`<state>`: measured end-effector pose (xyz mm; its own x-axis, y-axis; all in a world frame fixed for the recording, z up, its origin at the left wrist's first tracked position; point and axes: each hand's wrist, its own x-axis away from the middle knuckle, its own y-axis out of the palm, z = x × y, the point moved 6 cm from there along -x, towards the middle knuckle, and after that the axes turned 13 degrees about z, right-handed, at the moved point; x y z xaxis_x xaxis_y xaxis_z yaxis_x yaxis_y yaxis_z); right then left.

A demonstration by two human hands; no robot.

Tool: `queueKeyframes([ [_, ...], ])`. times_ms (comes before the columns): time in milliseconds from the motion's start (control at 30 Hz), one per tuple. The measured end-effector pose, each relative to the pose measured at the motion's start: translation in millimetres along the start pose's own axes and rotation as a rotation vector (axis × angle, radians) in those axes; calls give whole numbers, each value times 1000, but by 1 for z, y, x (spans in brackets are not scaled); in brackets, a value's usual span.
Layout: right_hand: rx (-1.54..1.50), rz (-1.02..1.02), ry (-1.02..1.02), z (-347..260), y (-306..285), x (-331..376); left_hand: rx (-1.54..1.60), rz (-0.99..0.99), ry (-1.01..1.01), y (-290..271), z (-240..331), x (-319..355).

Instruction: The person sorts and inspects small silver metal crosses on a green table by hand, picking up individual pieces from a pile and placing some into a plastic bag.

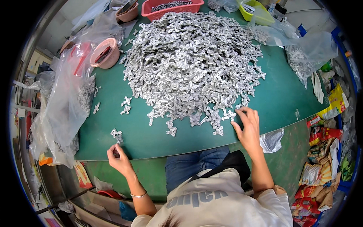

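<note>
A large heap of silver-grey cast metal parts (189,64), small and lobed, covers the middle of the green table. My right hand (247,128) is at the heap's near right edge, thumb and forefinger apart. Its fingertips are beside a metal part (229,115) at the fringe; I see nothing gripped. Over the table's front edge on the left, my left hand (120,160) is closed, fingertips pressed together. What they hold, if anything, is hidden. A single metal part (117,134) lies just beyond those fingertips, apart from the heap.
A pink bowl with a dark-handled tool (105,53) stands left of the heap. Behind are a red basket of parts (172,7) and a yellow-green basket (256,11). Plastic bags (64,102) crowd the left side; another bag of parts (302,60) and a white glove (317,87) are right.
</note>
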<state>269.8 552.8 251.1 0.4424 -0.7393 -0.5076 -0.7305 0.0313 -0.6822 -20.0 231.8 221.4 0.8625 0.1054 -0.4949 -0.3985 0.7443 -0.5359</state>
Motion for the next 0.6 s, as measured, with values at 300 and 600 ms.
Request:
queueKeyframes([
  [300,-449,-72,374,1,-13,28,519,-470,-7,13,109,71],
  [600,-620,-111,56,-70,-22,21,720,-801,334,7,202,115],
])
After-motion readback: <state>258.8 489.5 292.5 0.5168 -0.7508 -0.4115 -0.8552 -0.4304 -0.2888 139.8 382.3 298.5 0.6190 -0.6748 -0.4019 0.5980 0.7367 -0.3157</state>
